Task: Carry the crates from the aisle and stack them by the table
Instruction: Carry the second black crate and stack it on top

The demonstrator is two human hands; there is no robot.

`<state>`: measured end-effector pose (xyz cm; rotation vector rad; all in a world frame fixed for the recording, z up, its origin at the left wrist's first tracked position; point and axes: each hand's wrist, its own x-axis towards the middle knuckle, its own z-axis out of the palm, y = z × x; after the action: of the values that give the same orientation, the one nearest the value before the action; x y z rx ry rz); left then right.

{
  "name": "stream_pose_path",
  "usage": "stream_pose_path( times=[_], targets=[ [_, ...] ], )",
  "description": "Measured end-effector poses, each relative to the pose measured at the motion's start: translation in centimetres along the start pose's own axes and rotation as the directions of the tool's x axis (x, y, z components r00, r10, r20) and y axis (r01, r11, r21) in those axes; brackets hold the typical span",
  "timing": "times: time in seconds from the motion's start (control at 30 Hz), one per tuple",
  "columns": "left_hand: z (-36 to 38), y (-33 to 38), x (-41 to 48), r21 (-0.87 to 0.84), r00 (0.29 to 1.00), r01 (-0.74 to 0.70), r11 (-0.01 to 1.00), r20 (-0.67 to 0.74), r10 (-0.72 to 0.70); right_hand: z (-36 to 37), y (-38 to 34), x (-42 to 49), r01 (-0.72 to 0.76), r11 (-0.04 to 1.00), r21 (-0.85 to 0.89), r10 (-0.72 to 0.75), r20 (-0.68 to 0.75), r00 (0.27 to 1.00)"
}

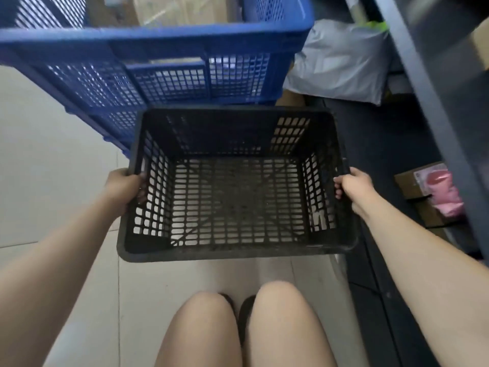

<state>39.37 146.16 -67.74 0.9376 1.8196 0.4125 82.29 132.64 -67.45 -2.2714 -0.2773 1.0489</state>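
An empty black mesh crate (238,250) hangs in front of me above the tiled floor, its open top facing up. My left hand (124,185) grips the crate's left rim and my right hand (350,188) grips its right rim, fingers curled over the edges. Just beyond it stands a larger blue mesh crate (158,46), resting on what looks like another blue crate (113,128) below it.
A grey metal shelf frame (434,107) runs along the right side. Grey plastic bags (341,62) lie behind the blue crates. A cardboard box with a pink item (436,192) sits low on the right. Light floor tiles (47,154) spread to the left. My knees are below.
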Motion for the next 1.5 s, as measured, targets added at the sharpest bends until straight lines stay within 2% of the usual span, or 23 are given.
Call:
stream_pose_path(
  times=[0.2, 0.37, 0.5, 0.63, 0.77, 0.9, 1.17, 1.37, 1.5],
  targets=[
    [-7.3, 6.5, -12.6, 0.0, 0.995, 0.083, 0.997, 0.063, -0.083, -9.0, -6.1, -11.4, -0.067, 0.998, -0.019, 0.068, 0.067, 0.995],
    [-14.3, 12.6, -23.8, 0.042, 0.994, 0.092, 0.995, 0.061, -0.095, -16.9, -10.9, -22.5, -0.138, 0.99, -0.024, 0.14, 0.121, 0.983],
    [-17.9, 16.7, -31.9, 0.131, 0.998, 0.018, 0.991, 0.057, -0.026, -22.7, -10.5, -29.3, -0.197, 0.979, -0.051, 0.204, 0.207, 0.957],
    [-19.6, 17.4, -37.8, 0.241, 0.99, -0.127, 0.962, 0.09, 0.108, -26.2, -7.6, -37.6, -0.195, 0.98, -0.034, 0.198, 0.188, 0.962],
    [-21.2, 16.1, -42.4, 0.32, 0.968, -0.232, 0.919, 0.166, 0.186, -29.0, -2.2, -45.8, -0.164, 0.985, 0.048, 0.156, 0.134, 0.979],
    [-22.6, 12.7, -46.8, 0.307, 0.931, -0.329, 0.893, 0.264, 0.253, -32.0, 4.6, -53.6, -0.159, 0.982, 0.106, 0.153, 0.064, 0.986],
    [-22.2, 4.6, -60.5, 0.327, 0.84, -0.474, 0.818, 0.447, 0.308, -37.5, 21.2, -71.2, -0.255, 0.947, 0.197, 0.268, -0.039, 0.963],
    [-18.1, -3.3, -72.0, 0.393, 0.743, -0.606, 0.692, 0.591, 0.314, -41.1, 36.9, -84.3, -0.399, 0.868, 0.296, 0.413, 0.015, 0.911],
    [-15.0, -10.8, -81.4, 0.42, 0.675, -0.68, 0.601, 0.678, 0.29, -43.5, 49.4, -93.0, -0.481, 0.764, 0.43, 0.493, 0.092, 0.865]
  ],
)
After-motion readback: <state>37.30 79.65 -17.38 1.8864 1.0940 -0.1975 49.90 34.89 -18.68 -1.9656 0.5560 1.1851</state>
